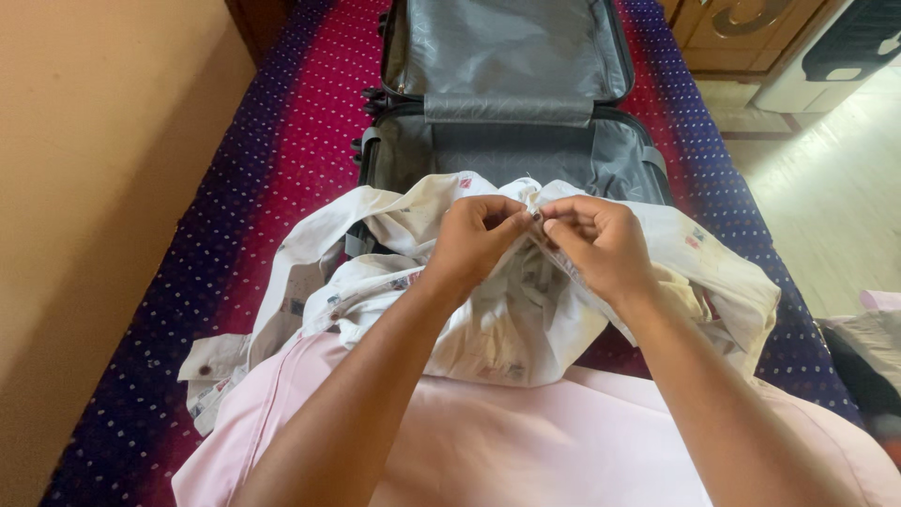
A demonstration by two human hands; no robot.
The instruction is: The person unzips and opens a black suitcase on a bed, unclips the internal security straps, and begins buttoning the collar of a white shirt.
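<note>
while left hand and right hand pinch white shirt, fabric hangs below fingertips.

Much of the scene sits under cloth or runs out of view.

The white shirt covers the open suitcase's front edge. The left hand and right hand hide whatever their fingertips pinch. The suitcase lid is cut off by the top edge, and the dark bundle by the right edge.
</note>
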